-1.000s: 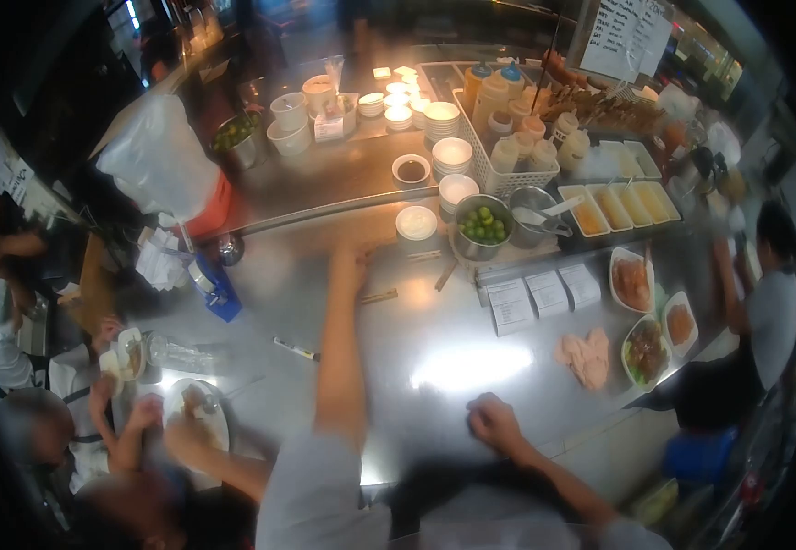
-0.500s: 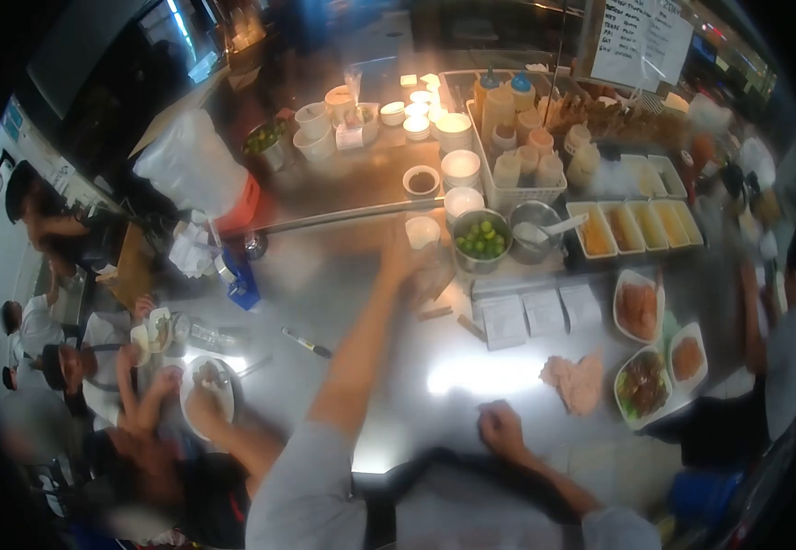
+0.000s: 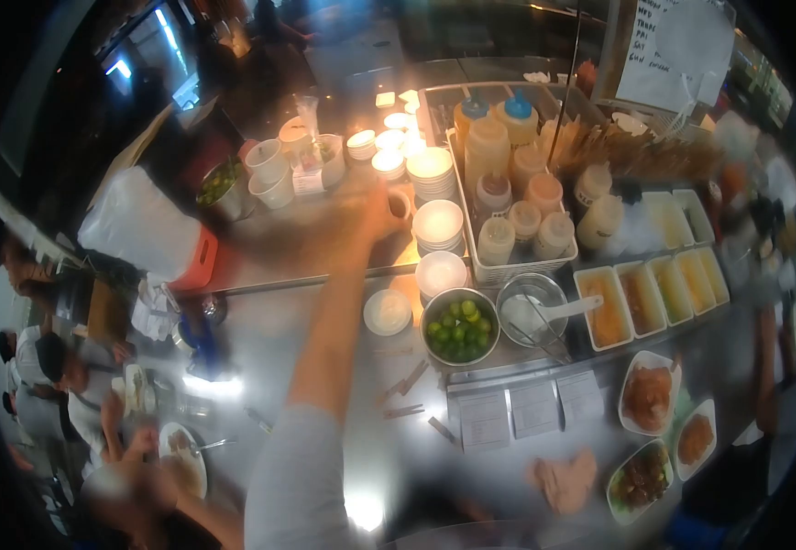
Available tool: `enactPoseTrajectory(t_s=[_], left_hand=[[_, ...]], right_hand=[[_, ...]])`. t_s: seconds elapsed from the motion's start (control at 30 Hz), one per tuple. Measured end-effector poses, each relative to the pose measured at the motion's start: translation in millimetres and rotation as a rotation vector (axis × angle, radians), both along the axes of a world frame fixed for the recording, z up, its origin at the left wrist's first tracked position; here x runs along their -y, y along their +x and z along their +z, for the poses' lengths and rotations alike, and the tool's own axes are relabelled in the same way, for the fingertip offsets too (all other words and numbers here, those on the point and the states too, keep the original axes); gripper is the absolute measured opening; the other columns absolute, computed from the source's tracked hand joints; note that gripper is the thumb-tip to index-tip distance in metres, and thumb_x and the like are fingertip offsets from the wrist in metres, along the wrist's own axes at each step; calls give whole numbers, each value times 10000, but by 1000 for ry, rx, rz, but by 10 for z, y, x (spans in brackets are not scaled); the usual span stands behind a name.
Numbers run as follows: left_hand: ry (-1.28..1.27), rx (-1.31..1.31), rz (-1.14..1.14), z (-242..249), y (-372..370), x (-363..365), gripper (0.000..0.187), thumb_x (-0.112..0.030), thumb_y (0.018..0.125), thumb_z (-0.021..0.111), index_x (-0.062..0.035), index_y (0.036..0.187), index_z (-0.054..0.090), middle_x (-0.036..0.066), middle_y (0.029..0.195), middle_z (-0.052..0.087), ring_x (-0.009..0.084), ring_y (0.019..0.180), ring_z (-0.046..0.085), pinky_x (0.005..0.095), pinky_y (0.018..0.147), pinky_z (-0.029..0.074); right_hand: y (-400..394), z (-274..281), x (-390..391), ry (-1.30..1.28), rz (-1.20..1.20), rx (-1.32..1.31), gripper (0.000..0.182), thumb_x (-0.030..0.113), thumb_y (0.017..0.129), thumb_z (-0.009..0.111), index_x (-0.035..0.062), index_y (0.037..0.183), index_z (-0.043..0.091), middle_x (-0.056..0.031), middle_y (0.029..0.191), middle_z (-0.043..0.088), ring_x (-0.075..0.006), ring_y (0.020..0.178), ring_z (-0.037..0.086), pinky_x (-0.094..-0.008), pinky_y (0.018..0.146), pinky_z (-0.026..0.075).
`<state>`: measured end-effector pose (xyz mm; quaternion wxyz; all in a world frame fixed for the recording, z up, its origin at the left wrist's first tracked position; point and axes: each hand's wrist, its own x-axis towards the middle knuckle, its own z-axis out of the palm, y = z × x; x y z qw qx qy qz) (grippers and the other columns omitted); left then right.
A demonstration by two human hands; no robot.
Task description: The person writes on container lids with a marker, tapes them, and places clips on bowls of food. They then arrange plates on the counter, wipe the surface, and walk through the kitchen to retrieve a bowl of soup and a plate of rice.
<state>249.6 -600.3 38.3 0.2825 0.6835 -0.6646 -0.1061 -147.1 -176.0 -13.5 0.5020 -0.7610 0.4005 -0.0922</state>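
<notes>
My left hand [image 3: 381, 215] reaches far forward over the back shelf, its fingers blurred and closed at a small white bowl [image 3: 400, 205]. The bowl is seen side-on and partly hidden by the hand. Just right of it are stacked white bowls [image 3: 437, 222]. Nearer to me, a single white bowl [image 3: 388, 313] sits on the steel counter beside a metal bowl of green limes [image 3: 459, 327]. My right hand [image 3: 473, 510] is only a dark smear at the bottom edge; its fingers cannot be made out.
Squeeze bottles [image 3: 487, 151] fill a white basket [image 3: 526, 272]. Sauce tubs [image 3: 602, 310], a metal pot with a white ladle [image 3: 570, 308], order slips [image 3: 533, 409] and plated food [image 3: 647, 394] are on the right. A co-worker's plate [image 3: 183, 458] is lower left.
My left hand has moved forward from the white bowl on the counter to the small bowl on the shelf. My right hand has dropped toward the bottom edge. The view has shifted forward.
</notes>
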Motion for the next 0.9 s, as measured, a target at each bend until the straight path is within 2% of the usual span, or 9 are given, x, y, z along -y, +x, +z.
enactPoseTrajectory(t_s=[0.2, 0.27, 0.37, 0.4, 0.47, 0.53, 0.63, 0.8, 0.9], left_hand=[[251, 174, 7, -109, 234, 327, 788, -277, 575, 764, 9, 1207, 390, 209, 1149, 491, 316, 1043, 502, 389, 857, 417], [-246, 133, 62, -63, 85, -43, 714, -248, 594, 755, -2, 1179, 427, 203, 1098, 518, 309, 997, 526, 385, 815, 443], [-143, -196, 3, 187, -260, -986, 705, -247, 633, 737, -8, 1215, 419, 213, 1100, 522, 321, 1053, 500, 396, 864, 424], [-59, -323, 44, 143, -447, -1314, 717, -254, 639, 733, -7, 1229, 408, 222, 1124, 515, 327, 1087, 480, 406, 898, 406], [322, 266, -28, 16, -464, -1620, 880, -324, 612, 759, 12, 1295, 316, 250, 1271, 401, 383, 1181, 384, 407, 972, 348], [227, 74, -22, 103, -749, -1757, 960, -284, 556, 780, 43, 1302, 271, 268, 1239, 417, 385, 1178, 384, 412, 984, 329], [153, 162, -18, -263, -480, -1678, 996, -286, 547, 788, 36, 1320, 250, 245, 1265, 407, 362, 1164, 413, 390, 981, 347], [24, 129, 50, -209, -144, -1159, 985, -207, 538, 787, 40, 1322, 244, 205, 1263, 413, 308, 1185, 396, 374, 996, 313], [-87, -14, 73, -53, -159, -713, 838, -163, 595, 740, 20, 1292, 313, 207, 1255, 423, 317, 1167, 417, 371, 970, 336]], right_hand=[[-16, -77, -88, 117, 162, -102, 126, 173, 763, 554, 110, 847, 625, -111, 878, 603, -289, 813, 574, -393, 766, 450], [-11, -109, -171, 144, 209, -120, 131, 190, 773, 550, 116, 846, 630, -109, 889, 605, -290, 832, 574, -396, 788, 448], [-11, -195, -337, 131, 250, -131, 143, 215, 787, 543, 125, 845, 638, -106, 905, 608, -291, 860, 575, -402, 820, 444], [11, -230, -410, 102, 97, -4, 151, 206, 780, 552, 114, 866, 636, -108, 930, 597, -294, 865, 577, -439, 818, 438], [27, -16, -413, 98, 52, -165, 181, 195, 775, 572, 114, 934, 608, -100, 939, 581, -266, 867, 573, -394, 765, 467], [-19, 4, -423, -133, -118, 215, 213, 186, 787, 575, 107, 984, 563, -85, 932, 557, -237, 852, 566, -339, 690, 481], [-57, 101, -367, -233, -76, 288, 190, 165, 799, 571, 102, 975, 536, -60, 915, 535, -217, 823, 563, -311, 624, 481], [-76, 111, -417, -132, -112, 301, 194, 150, 793, 572, 81, 970, 529, -62, 908, 519, -220, 816, 559, -317, 618, 481], [-74, 154, -398, -141, -162, 348, 176, 148, 788, 573, 73, 942, 540, -68, 887, 523, -224, 808, 558, -314, 613, 483]])
